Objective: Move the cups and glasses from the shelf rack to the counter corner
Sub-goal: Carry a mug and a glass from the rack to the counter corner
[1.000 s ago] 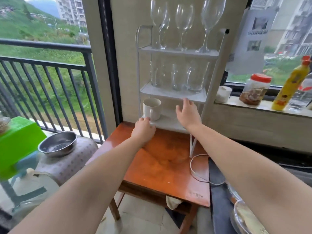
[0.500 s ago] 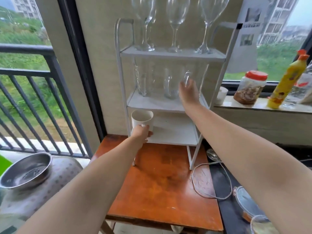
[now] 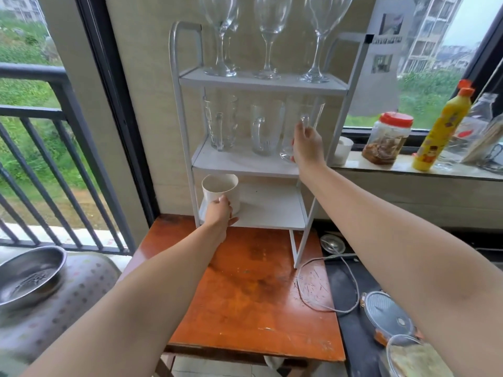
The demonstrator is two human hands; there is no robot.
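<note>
Now left hand (image 3: 219, 213) grips white cup (image 3: 221, 189) at shelf edge.

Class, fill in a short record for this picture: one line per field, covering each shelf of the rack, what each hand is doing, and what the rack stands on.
Top shelf: three clear stemmed wine glasses, upright
Middle shelf: three clear glass mugs
Bottom shelf: white ceramic cup
Left hand: grips the white cup
Right hand: holds the rightmost clear glass mug
Rack: white three-tier metal rack, standing on an orange-brown wooden table
</note>
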